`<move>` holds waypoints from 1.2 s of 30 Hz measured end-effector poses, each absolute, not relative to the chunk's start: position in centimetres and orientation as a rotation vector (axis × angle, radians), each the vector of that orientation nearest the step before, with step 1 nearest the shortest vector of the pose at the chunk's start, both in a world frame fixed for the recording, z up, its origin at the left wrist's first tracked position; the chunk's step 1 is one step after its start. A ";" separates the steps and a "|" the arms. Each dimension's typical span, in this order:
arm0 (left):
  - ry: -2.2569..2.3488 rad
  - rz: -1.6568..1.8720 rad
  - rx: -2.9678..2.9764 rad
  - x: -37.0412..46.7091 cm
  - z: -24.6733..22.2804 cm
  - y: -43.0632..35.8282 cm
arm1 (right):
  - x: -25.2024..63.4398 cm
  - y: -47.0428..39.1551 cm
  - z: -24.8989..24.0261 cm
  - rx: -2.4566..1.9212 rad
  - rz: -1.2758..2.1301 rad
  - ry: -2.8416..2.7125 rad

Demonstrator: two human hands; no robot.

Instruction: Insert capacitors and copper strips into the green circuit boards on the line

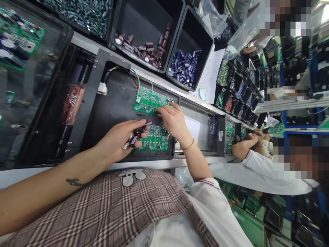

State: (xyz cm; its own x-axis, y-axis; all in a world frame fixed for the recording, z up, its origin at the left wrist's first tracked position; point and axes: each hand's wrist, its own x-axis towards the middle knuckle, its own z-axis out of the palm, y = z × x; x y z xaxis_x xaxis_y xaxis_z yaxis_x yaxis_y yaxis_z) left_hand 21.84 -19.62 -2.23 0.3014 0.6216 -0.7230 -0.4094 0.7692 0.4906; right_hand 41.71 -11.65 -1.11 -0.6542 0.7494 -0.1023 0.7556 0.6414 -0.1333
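My left hand (128,137) is closed around several maroon cylindrical capacitors (135,136), with one sticking up between thumb and forefinger. It hovers over the left edge of the nearer green circuit board (156,139). My right hand (171,118) reaches across to the farther green circuit board (146,99), its fingers bent together at that board's right half. Something small and dark shows by the right fingertips, too covered to name. Coloured wires (136,77) run to the farther board's upper left corner. Both boards lie in a black tray (110,113).
Behind the tray stand a black bin of maroon capacitors (150,51) and a bin of blue capacitors (183,67). A white connector (102,88) lies at the tray's left. Rightward along the line, a co-worker's hands (250,140) are over other boards.
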 end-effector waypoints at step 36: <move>0.942 0.835 -0.261 19.8 -0.7 -19.3 | 39.1 -11.2 -2.6 1.172 -0.034 2.951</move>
State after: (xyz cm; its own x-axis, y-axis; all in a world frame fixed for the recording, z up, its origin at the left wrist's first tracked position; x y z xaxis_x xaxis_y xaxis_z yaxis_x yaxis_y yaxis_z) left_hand 19.84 -19.31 -0.69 0.3108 0.5168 -0.7977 -0.7303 0.6670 0.1476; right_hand 39.14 -11.16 -2.62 -0.7271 0.6861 0.0233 0.6854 0.7275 -0.0320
